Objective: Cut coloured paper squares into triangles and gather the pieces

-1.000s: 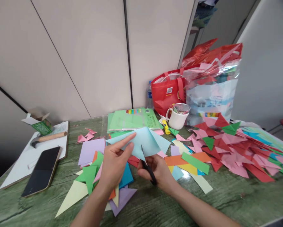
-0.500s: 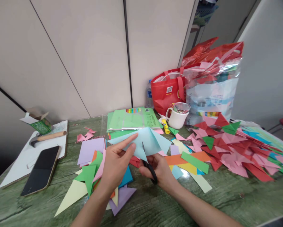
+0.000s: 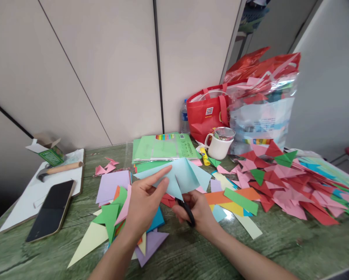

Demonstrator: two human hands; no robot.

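A folded sheet of light blue paper [image 3: 186, 175] is held up over the table. My left hand [image 3: 147, 198] pinches its left side between thumb and fingers, index finger stretched along the surface. In my right hand [image 3: 199, 210] are black-handled scissors [image 3: 189, 214], fingers in the loops. Their blades are around the paper's lower part, where a cut runs upward; only a short piece of blade shows and the rest is hidden by the paper. Below my left hand lies a pile of coloured paper pieces, among them a green piece [image 3: 106, 217] and a pale yellow triangle [image 3: 88, 243].
Green paper packs [image 3: 165, 147] lie at the back, beside a yellow glue stick [image 3: 204, 156] and a white mug [image 3: 219, 146]. Red and pink folded papers [image 3: 282, 171] are heaped right, before a red bag [image 3: 203, 112]. A phone [image 3: 50, 210] and a hammer [image 3: 60, 169] lie left.
Less of the scissor blade shows above the paper, as the scissors close slightly at the cut. Both hands stay in nearly the same place.
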